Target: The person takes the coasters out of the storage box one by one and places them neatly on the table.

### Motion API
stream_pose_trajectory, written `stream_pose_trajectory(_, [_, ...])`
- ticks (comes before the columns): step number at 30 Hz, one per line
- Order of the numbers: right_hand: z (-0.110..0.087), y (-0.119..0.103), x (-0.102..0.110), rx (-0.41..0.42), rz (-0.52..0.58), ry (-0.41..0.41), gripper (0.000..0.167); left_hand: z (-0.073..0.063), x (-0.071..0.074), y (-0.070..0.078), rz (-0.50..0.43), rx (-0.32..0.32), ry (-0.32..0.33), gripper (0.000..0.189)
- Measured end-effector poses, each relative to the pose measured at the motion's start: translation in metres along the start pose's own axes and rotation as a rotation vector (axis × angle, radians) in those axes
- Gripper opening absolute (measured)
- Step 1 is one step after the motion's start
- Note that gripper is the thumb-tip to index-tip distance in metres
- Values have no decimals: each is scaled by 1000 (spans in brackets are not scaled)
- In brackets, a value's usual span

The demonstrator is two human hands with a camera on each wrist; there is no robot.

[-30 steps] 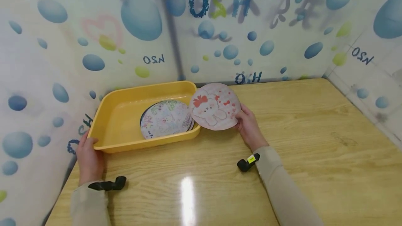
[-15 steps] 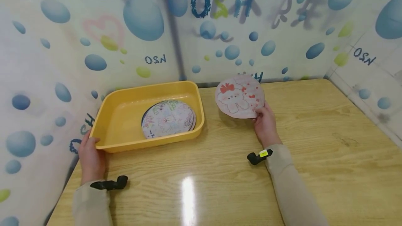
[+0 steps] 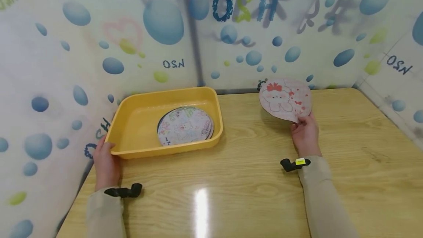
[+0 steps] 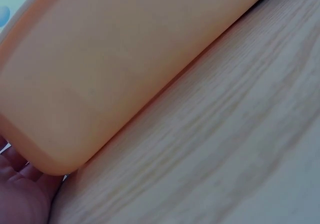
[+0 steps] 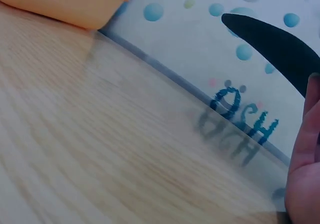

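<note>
My right hand (image 3: 306, 135) pinches the edge of a round pink mat (image 3: 281, 100) printed with a white bunny and red hearts. The mat is held up above the table, and its dark underside shows in the right wrist view. My left hand (image 3: 106, 162) grips the near left corner of a yellow plastic tray (image 3: 135, 153), thumb over the rim. Inside the tray's right part lie several stacked round mats; the top mat (image 3: 185, 126) has a pale print of small colourful drawings. How many lie beneath is hidden.
The tray stands on a wooden table (image 3: 251, 179), at the left near the back wall (image 3: 231, 58). That wall carries blue dots and lettering. A side wall (image 3: 20, 120) rises close by my left hand.
My right hand has carried the bunny mat rightward, from over the tray's right rim to well beside it. The tray and the mats in it stay put under my left hand.
</note>
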State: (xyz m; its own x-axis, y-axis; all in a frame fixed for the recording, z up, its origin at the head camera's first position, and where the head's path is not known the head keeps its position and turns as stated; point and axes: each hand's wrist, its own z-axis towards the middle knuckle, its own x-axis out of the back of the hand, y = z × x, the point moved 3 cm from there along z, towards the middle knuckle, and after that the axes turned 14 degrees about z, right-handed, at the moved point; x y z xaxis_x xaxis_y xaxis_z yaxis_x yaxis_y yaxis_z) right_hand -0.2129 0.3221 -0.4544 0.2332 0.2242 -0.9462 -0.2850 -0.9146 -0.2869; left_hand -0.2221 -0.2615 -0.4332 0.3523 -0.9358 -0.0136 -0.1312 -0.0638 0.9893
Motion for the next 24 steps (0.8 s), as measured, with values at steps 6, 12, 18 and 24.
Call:
stream_pose_trajectory(6, [7, -16, 8, 32, 108, 18, 50, 0, 2, 0, -13, 16, 0, 47])
stream_pose_trajectory(12, [8, -32, 14, 51, 215, 7, 53, 0, -3, -1, 2, 31, -7, 47])
stream_pose_trajectory(18, [7, -36, 15, 50, 348, -3, 61, 1, -2, -1, 16, 19, 0, 47])
stream_pose_trajectory(24, [9, -35, 14, 58, 422, -10, 60, 4, 0, -2, -4, 17, 14, 46])
